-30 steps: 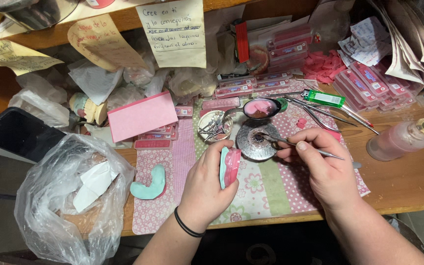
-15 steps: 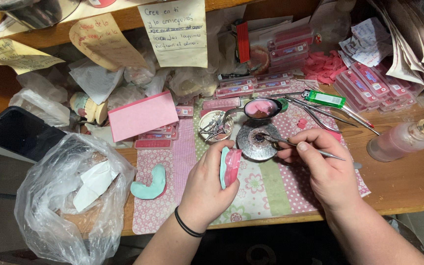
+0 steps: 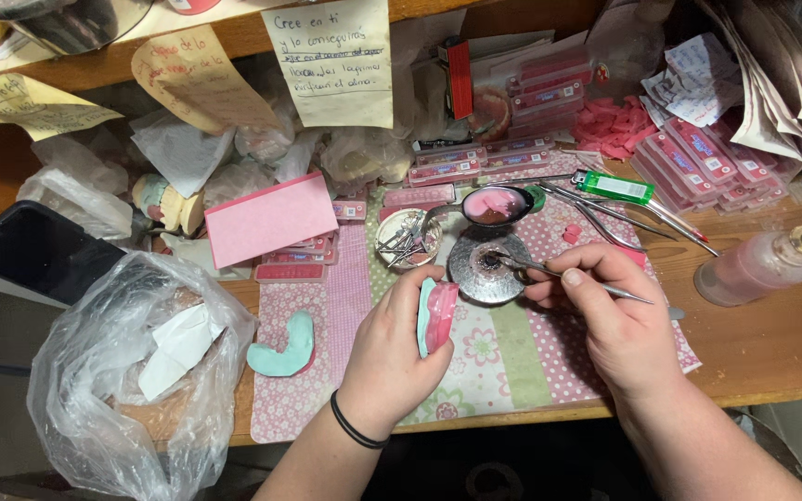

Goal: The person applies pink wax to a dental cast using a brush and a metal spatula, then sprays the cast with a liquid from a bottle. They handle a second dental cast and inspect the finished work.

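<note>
My left hand (image 3: 392, 348) grips a dental model (image 3: 436, 315), pale teal on one side and pink on the other, held on edge above the patterned mat (image 3: 512, 357). My right hand (image 3: 610, 320) holds a thin metal instrument (image 3: 549, 271) like a pen. Its tip rests in the middle of a round metal dish (image 3: 486, 269) just beyond the model. A metal spoon with pink wax (image 3: 496, 205) lies behind that dish.
A second teal arch-shaped model (image 3: 282, 349) lies left on the mat. A clear plastic bag (image 3: 132, 371) sits at the left edge, a black phone (image 3: 34, 250) behind it. Nearby are a pink card (image 3: 271, 219), a tin of small tools (image 3: 407, 238), a green lighter (image 3: 616, 186), tweezers (image 3: 624, 215) and a pink-liquid bottle (image 3: 758, 264).
</note>
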